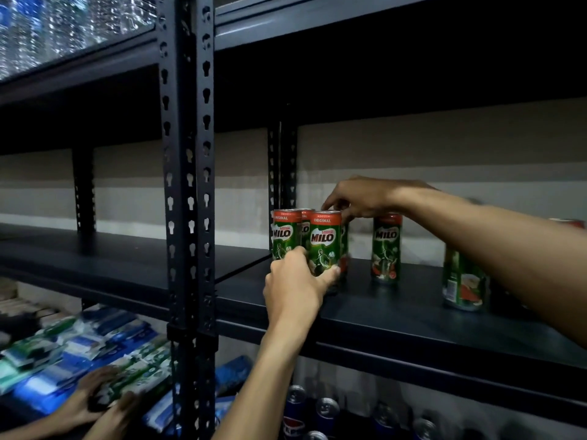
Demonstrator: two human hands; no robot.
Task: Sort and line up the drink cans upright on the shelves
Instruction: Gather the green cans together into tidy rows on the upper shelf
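Shelf [397,312], left end: our left hand [293,289] gripped the near Milo can [324,241], our right hand [359,198] pinched the far Milo can [345,242] by its top; so crowded, a nudge risked toppling the neighbouring can [286,236].

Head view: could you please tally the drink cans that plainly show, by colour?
Green Milo cans: 6
Blue cans: 5
Total: 11, not counting a red rim at the far right that may be another can.
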